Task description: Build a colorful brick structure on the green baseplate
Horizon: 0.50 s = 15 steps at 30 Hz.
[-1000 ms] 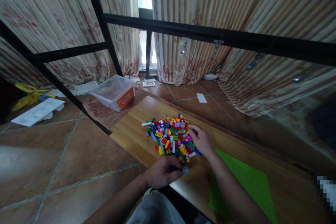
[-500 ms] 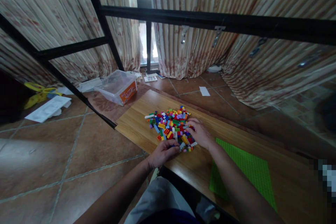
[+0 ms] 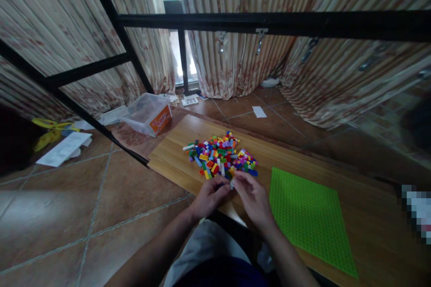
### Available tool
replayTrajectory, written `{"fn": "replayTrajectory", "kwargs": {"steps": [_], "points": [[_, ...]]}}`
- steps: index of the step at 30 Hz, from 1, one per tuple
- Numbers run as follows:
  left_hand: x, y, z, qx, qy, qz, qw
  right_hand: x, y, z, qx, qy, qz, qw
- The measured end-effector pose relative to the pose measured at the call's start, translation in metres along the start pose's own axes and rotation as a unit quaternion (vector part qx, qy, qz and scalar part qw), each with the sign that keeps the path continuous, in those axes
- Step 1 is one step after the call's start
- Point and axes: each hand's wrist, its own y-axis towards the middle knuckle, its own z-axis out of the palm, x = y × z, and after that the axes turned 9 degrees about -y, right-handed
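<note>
Small pale brick (image 3: 232, 184) sits at the fingertips, just off the near edge of the brick pile (image 3: 215, 154). Left hand (image 3: 211, 194) and right hand (image 3: 252, 193): each grip nearly closed, pinching it, probably two-sided for control of a tiny part. Anything else in the left grip: can't tell. Green plate (image 3: 310, 215) lies flat on the desk (image 3: 171, 150), apart from the pile, likely to stay uncluttered. Clear box (image 3: 138, 110) on the floor mat: orange label (image 3: 161, 119), lettering unreadable.
</note>
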Motion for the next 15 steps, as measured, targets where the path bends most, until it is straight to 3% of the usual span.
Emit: {"fn": "replayTrajectory", "kwargs": {"steps": [3,5,10,15], "points": [[-0.006,-0.006,0.016,0.058,0.101,0.036,0.993,-0.002,-0.021,0.003,-0.040,0.063,0.044,0.996],[-0.006,-0.009,0.029,0.070,0.108,0.037,0.991,-0.004,-0.029,-0.004,-0.069,0.091,0.072,0.991],[0.006,-0.016,0.052,0.042,0.042,-0.015,0.998,-0.013,-0.045,-0.047,-0.131,0.144,0.152,0.969],[0.009,-0.019,0.050,-0.004,-0.083,-0.121,0.989,-0.038,-0.072,-0.093,-0.223,0.127,0.212,0.943]]}}
